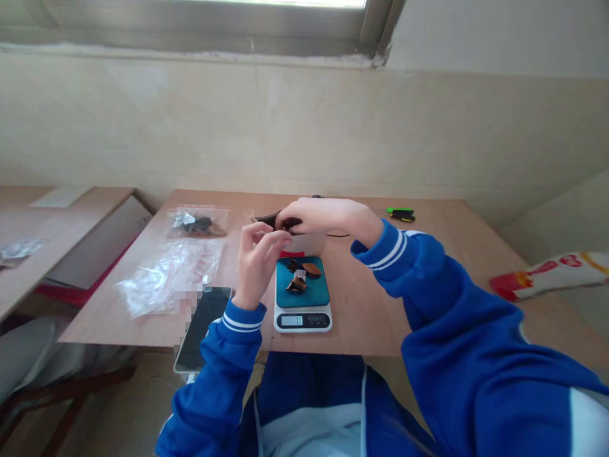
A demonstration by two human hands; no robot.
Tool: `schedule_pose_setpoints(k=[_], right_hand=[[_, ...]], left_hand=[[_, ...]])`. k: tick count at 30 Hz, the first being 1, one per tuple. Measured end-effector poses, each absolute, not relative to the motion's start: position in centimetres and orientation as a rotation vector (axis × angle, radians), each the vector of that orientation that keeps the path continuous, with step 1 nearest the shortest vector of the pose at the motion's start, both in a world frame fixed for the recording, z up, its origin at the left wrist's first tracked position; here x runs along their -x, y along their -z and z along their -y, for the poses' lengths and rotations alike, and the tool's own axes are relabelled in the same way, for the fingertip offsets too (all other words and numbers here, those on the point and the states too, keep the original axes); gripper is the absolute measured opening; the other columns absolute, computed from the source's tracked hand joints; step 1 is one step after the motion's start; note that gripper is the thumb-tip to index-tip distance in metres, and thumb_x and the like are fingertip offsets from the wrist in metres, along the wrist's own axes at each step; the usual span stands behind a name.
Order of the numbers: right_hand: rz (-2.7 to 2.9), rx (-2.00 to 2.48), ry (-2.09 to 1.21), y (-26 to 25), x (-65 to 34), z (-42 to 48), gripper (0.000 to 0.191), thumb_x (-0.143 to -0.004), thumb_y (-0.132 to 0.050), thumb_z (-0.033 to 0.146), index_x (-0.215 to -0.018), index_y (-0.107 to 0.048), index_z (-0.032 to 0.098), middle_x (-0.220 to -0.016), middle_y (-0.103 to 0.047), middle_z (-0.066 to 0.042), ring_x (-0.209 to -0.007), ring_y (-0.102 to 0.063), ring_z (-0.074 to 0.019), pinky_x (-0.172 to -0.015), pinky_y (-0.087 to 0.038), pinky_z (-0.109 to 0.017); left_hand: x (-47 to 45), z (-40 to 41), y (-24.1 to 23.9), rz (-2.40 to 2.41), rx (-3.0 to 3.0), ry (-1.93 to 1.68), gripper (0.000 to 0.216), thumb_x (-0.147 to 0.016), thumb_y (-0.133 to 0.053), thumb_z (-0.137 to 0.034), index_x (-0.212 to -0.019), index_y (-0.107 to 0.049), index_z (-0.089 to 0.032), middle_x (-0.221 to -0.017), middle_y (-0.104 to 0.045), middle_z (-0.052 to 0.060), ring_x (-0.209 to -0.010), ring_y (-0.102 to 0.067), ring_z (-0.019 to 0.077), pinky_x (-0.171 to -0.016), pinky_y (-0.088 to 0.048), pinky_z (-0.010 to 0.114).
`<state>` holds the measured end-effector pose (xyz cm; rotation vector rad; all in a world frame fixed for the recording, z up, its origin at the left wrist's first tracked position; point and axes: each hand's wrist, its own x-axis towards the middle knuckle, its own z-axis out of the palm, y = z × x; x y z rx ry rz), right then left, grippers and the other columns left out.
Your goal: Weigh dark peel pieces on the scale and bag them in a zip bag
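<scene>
At about nine o'clock from our hands lies a crinkled heap of clear, empty plastic zip bags [167,277], glossy and soft on the smooth pale wooden table [419,285]. Just beyond it, toward ten o'clock, a sealed clear bag of dark dried pieces [198,223] lies flat. At seven o'clock a black-screened smartphone [203,327] overhangs the table's near edge.

Our left hand [257,263] is raised with its fingers curled in, thumb and fingertips pinched on the near end of a small dark, flat strip [273,221]. Our right hand [326,218], palm down, fingers bent, grips the other end of that strip. We hold it in the air between both hands, above the far edge of the scale; it looks thin, stiff and dark brown, though its texture is too small to read.

At six o'clock below the hands stands a white plastic kitchen scale with a teal square platform [303,298], its small display lit. On the platform rest several brown, curled dried chunks [301,275], matt and irregular.

At two o'clock, near the table's far edge, lies a green-and-black tool [400,214]. Far to three o'clock a red-and-white printed packet [552,274] lies on its side.
</scene>
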<state>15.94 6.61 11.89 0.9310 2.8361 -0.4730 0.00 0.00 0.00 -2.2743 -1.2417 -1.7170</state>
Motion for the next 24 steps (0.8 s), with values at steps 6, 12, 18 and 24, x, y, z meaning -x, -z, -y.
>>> schedule_pose_setpoints(k=[6, 12, 18, 24], right_hand=[[-2.825, -1.023, 0.451, -12.0, -17.0, -5.8, 0.017, -0.083, -0.057, 0.014, -0.093, -0.071, 0.016, -0.089, -0.071, -0.005, -0.072, -0.057, -0.0136, -0.060, -0.036, -0.023], [-3.010, -1.112, 0.504, -12.8, -17.8, -5.2, 0.015, -0.085, -0.056, 0.011, -0.087, -0.070, 0.016, -0.083, -0.068, -0.002, -0.072, -0.056, -0.0117, -0.063, -0.037, -0.022], [-3.410, -1.543, 0.790, -12.7, -19.2, -2.8, 0.016, -0.087, -0.063, 0.027, -0.092, -0.070, 0.014, -0.073, -0.065, -0.001, -0.065, -0.054, -0.0102, -0.061, -0.039, -0.023], [-3.232, -2.020, 1.501, -9.2, -21.4, 1.4, 0.026, -0.083, -0.067, 0.039, -0.094, -0.071, 0.016, -0.076, -0.066, -0.002, -0.056, -0.051, -0.0083, -0.052, -0.039, -0.022]], left_hand=[[0.0, -0.3, -0.1, 1.223, 2.307, 1.713, 0.013, -0.088, -0.062, -0.021, -0.099, -0.068, -0.025, -0.100, -0.050, 0.002, -0.087, -0.057, 0.0119, -0.078, -0.052, 0.027], [0.1, -0.4, -0.2, 1.238, 2.280, 1.768, 0.012, -0.087, -0.063, -0.017, -0.096, -0.068, -0.023, -0.099, -0.048, 0.001, -0.083, -0.055, 0.0098, -0.076, -0.051, 0.025], [0.1, -0.7, -0.5, 1.275, 2.198, 1.797, 0.010, -0.087, -0.062, -0.016, -0.092, -0.069, -0.022, -0.095, -0.047, 0.002, -0.086, -0.054, 0.0123, -0.076, -0.051, 0.027], [1.0, -2.3, -1.1, 1.354, 2.145, 1.810, 0.008, -0.088, -0.062, -0.019, -0.090, -0.069, -0.022, -0.097, -0.048, 0.002, -0.090, -0.054, 0.0131, -0.080, -0.052, 0.030]])
